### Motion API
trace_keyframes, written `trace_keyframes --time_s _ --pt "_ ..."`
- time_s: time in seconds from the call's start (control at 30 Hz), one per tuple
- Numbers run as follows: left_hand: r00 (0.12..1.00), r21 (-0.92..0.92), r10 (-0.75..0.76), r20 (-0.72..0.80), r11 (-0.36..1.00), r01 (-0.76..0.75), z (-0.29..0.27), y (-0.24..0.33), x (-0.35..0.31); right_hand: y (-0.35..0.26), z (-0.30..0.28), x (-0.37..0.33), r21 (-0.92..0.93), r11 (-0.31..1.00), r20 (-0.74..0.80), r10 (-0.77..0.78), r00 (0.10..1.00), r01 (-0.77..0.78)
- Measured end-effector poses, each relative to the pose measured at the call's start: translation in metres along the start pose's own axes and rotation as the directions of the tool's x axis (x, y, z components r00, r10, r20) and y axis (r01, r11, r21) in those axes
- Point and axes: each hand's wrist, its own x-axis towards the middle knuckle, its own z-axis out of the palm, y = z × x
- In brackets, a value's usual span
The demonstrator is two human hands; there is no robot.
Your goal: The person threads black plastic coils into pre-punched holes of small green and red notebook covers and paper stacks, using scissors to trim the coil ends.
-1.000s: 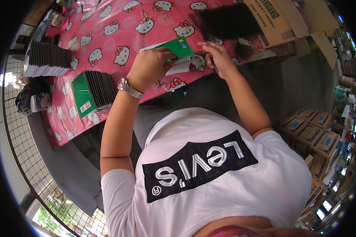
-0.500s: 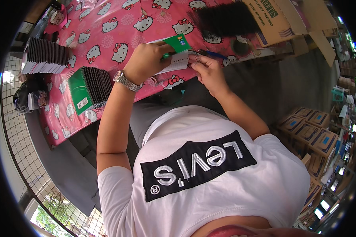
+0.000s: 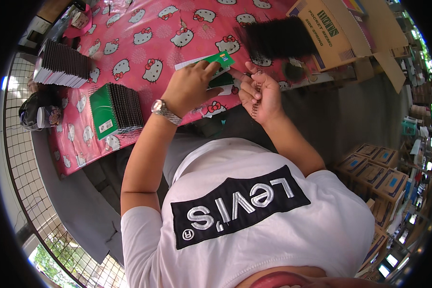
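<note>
Green covers the notebook [image 3: 223, 58] under your left hand [image 3: 192, 87], on the near side of the pink bench [image 3: 129, 91]; that grip lies over it, though whether it pinches you cannot tell. Just right, your right hand [image 3: 268, 98] has its grip curled around a dark wire coil [image 3: 255, 111]. Farther right, black coils [image 3: 283, 37] lie beside a cardboard box [image 3: 327, 41].

Notebook stacks [image 3: 117, 108] left on table [image 3: 129, 93], carton [image 3: 329, 38] right, single notebook [image 3: 222, 58] between.
</note>
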Motion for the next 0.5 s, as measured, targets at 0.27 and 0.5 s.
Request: trace_keyframes --time_s 0.27,0.5 --pt "0.973 0.018 -0.176 0.147 0.984 0.175 -0.061 0.006 0.029 0.001 -0.019 0.001 -0.310 0.951 -0.008 -0.020 1.000 0.017" --pt "0.979 0.187 -0.179 -0.098 0.963 0.194 -0.012 0.017 0.010 0.023 -0.013 -0.001 -0.641 0.658 0.084 -0.451 0.888 0.395"
